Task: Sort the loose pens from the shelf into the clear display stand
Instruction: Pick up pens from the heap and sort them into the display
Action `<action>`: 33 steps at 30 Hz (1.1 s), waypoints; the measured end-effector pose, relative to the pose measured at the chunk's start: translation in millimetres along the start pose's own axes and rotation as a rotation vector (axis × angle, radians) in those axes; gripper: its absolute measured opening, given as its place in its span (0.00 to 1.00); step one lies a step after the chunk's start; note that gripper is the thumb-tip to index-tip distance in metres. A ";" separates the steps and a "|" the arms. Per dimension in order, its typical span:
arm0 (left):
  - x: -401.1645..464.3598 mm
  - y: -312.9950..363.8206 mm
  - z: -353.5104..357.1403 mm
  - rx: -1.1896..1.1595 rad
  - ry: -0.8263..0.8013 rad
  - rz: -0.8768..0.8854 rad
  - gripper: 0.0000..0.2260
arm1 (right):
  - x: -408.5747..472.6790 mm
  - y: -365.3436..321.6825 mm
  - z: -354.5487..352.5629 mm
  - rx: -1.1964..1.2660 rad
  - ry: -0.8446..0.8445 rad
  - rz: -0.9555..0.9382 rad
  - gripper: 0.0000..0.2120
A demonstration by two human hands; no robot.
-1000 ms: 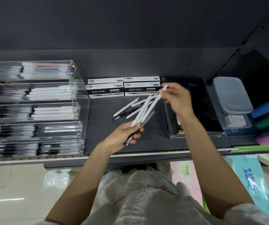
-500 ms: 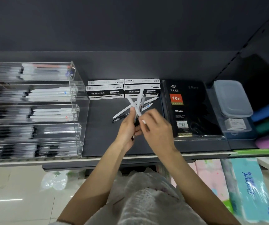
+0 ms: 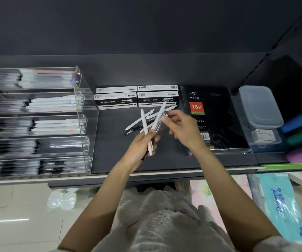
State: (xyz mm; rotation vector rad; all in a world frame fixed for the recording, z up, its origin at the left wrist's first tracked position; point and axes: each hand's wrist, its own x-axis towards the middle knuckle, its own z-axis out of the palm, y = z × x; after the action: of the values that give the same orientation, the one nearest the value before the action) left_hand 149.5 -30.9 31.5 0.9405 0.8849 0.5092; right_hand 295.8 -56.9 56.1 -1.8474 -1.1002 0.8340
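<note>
L hand (image 3: 140, 146) grips a bunch of pens (image 3: 151, 130), mostly white, fanned upward over shelf (image 3: 110, 160) middle. R hand (image 3: 183, 128) pinches top end of one clear pen (image 3: 162, 119) in the bunch. More loose pens (image 3: 137, 123) lie on shelf behind, just before 4 gel pen boxes (image 3: 136, 97). Clear display stand (image 3: 84, 124) at shelf's left end, 5 tiers w/ pens. Black diary (image 3: 214, 113) toward right end.

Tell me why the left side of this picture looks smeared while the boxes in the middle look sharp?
Head view: the clear display stand is streaked sideways, which looks like motion blur; the right hand is softened too; the gel ink pen boxes stay readable; the shelf edge bows, as a wide-angle lens would make it.
</note>
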 end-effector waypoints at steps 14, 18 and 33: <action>-23.3 -17.3 6.9 -0.298 0.014 -0.008 0.11 | -10.4 -15.1 -42.5 0.598 0.264 -0.052 0.09; -22.4 -11.0 16.5 -0.500 0.078 0.048 0.12 | -42.7 -0.4 -17.1 0.622 0.203 -0.017 0.06; -31.0 -17.8 48.6 -0.577 0.265 0.154 0.14 | -82.0 21.4 29.5 0.318 0.126 -0.001 0.02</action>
State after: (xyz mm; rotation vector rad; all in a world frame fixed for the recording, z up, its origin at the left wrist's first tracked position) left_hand 172.7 -85.2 43.6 0.4169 0.8364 0.9777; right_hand 246.1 -128.5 34.5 -1.6094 -0.8359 0.8274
